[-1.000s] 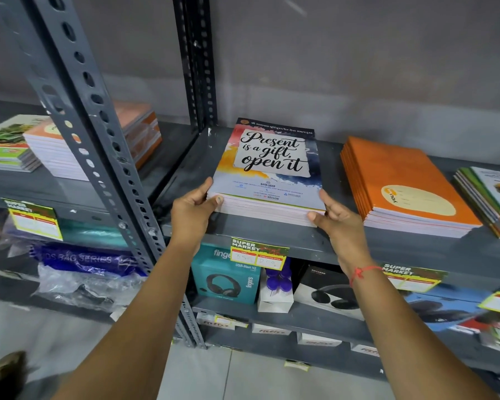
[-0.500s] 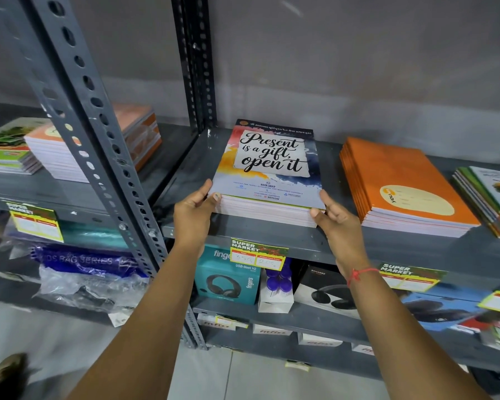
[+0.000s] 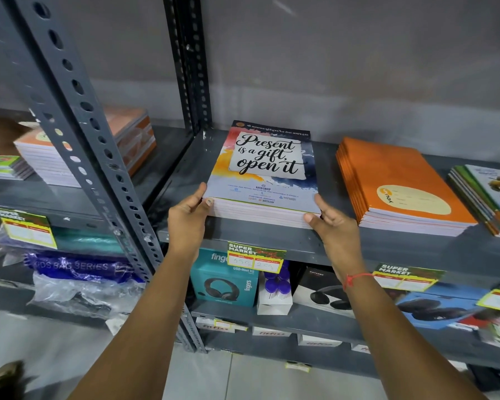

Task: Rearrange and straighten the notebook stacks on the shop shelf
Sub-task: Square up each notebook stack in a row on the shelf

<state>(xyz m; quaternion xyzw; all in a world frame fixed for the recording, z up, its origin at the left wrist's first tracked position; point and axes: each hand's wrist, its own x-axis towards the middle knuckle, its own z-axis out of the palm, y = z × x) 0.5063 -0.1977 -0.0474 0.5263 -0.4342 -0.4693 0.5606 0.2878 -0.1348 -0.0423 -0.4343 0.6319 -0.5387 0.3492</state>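
Observation:
A stack of notebooks with a colourful "Present is a gift, open it" cover (image 3: 267, 166) lies flat on the grey metal shelf (image 3: 272, 241), near its front edge. My left hand (image 3: 186, 216) grips the stack's near left corner, thumb on the front edge. My right hand (image 3: 334, 223) holds the near right corner, with fingers along the side. To the right sits an orange notebook stack (image 3: 399, 183), and further right a green-spined stack (image 3: 487, 194) at the frame edge.
A perforated grey upright (image 3: 78, 134) stands at the left, with more notebook stacks (image 3: 55, 166) on the neighbouring shelf behind it. Yellow price tags (image 3: 254, 256) hang from the shelf lip. Headphone boxes (image 3: 224, 280) fill the shelf below.
Both hands keep their hold on the stack's near corners; the stack looks slightly squarer to the shelf edge. Otherwise only the camera shifted a little.

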